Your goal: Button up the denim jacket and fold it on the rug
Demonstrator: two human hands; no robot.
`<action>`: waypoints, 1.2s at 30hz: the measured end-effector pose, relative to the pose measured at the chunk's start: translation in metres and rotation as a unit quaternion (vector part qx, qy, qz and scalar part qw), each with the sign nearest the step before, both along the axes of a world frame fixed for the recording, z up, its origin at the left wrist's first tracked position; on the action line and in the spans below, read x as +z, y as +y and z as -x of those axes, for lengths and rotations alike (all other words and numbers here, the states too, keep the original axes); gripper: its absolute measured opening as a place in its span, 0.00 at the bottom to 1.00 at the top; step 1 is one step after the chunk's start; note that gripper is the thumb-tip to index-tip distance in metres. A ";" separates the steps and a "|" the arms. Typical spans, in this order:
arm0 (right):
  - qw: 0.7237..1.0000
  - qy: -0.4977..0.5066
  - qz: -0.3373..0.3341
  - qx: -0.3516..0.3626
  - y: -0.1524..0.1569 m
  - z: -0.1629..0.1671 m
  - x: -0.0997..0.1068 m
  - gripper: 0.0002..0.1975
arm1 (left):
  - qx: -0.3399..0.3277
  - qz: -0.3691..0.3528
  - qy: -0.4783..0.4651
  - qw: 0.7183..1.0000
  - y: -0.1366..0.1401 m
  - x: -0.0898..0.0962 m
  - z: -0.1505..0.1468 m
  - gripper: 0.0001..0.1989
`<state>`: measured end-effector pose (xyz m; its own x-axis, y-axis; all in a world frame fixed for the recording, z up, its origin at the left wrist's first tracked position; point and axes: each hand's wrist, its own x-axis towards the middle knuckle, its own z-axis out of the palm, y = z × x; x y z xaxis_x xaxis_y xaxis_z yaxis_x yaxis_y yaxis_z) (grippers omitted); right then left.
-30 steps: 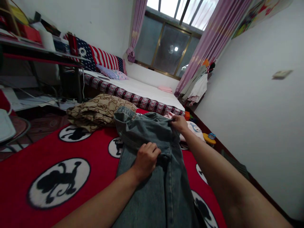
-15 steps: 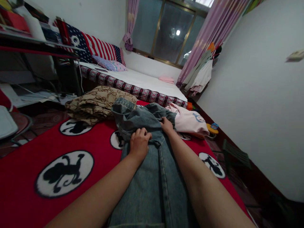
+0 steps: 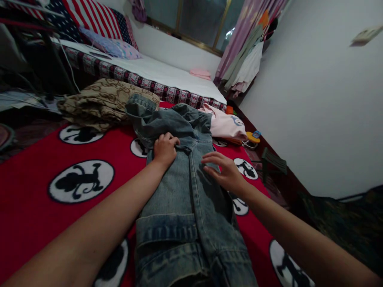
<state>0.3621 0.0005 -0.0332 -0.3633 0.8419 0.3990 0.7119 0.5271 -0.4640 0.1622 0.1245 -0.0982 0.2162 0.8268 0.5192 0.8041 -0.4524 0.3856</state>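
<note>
A pair of blue denim jeans lies lengthwise in front of me on a red blanket with white monkey-print circles. The far part is rumpled, and the leg ends are near me. My left hand rests on the jeans near the crotch, fingers curled and closed on the denim. Over the right leg is my right hand, open, thumb and fingers apart, holding nothing. Behind the jeans on the left sits a bunched brown patterned cloth; a pink garment lies behind on the right.
Past the blanket stands a bed with a white top and flag-patterned cushion. A dark folding stool and a yellow item are along the right wall. Clothes hang near the curtain.
My right hand has let go of the far part of the jeans and come back toward me, opening. My left hand stays on the denim. The view has tilted down, showing the leg ends.
</note>
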 end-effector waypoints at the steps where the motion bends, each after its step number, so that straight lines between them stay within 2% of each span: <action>1: 1.000 -0.004 0.009 -0.001 -0.019 0.002 -0.001 0.09 | -0.001 -0.010 -0.011 1.000 -0.001 0.001 -0.001 0.15; 3: 1.000 -0.012 0.026 -0.008 -0.045 0.005 -0.008 0.11 | -0.002 -0.044 -0.034 0.998 -0.007 0.004 -0.002 0.19; 5: 0.999 -0.033 0.040 -0.007 -0.060 0.005 -0.019 0.16 | -0.021 -0.086 -0.049 0.995 -0.017 0.010 -0.002 0.19; 7: 0.997 -0.065 0.049 0.004 -0.065 0.002 -0.030 0.19 | -0.082 -0.108 -0.036 0.990 -0.030 0.014 0.005 0.15; 9: 0.996 -0.075 0.046 0.013 -0.067 0.001 -0.035 0.18 | -0.184 -0.093 0.019 0.978 -0.042 0.014 0.018 0.10; 11: 0.998 -0.050 0.033 0.010 -0.069 0.005 -0.032 0.14 | -0.269 -0.058 0.083 0.958 -0.047 0.011 0.036 0.12; 13: 0.999 -0.018 0.027 0.019 -0.075 0.018 -0.021 0.11 | -0.292 -0.027 0.107 0.950 -0.046 0.006 0.055 0.15; 16: 0.993 -0.028 0.069 0.092 -0.087 0.050 0.000 0.13 | -0.245 -0.003 0.087 0.966 -0.035 0.000 0.074 0.16; 18: 0.983 -0.077 0.116 0.123 -0.092 0.073 0.009 0.19 | -0.207 0.014 0.085 0.975 -0.027 0.000 0.079 0.15; 20: 0.973 -0.135 0.149 0.113 -0.093 0.093 0.010 0.27 | -0.176 0.035 0.086 0.980 -0.021 0.002 0.079 0.13; 22: 0.966 -0.181 0.157 0.096 -0.090 0.106 0.005 0.29 | -0.161 0.051 0.079 0.982 -0.018 0.004 0.077 0.11; 28: 0.958 -0.237 0.132 0.090 -0.081 0.117 -0.011 0.15 | -0.125 0.064 0.097 0.985 -0.018 0.000 0.068 0.03; 31: 0.957 -0.243 0.127 0.093 -0.078 0.117 -0.011 0.12 | -0.111 0.044 0.125 0.985 -0.020 -0.004 0.065 0.05; 33: 0.962 -0.225 0.130 0.086 -0.077 0.116 -0.009 0.09 | -0.101 0.017 0.128 0.987 -0.021 -0.001 0.067 0.05; 36: 0.981 -0.146 0.111 0.070 -0.075 0.116 -0.007 0.06 | -0.076 -0.034 0.117 0.990 -0.022 0.012 0.080 0.05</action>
<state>0.2462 -0.0743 -0.0401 -0.5534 0.8296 0.0744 0.7587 0.5389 -0.3661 0.0825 0.1026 -0.0865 0.4565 0.7404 0.4933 0.7886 -0.5935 0.1610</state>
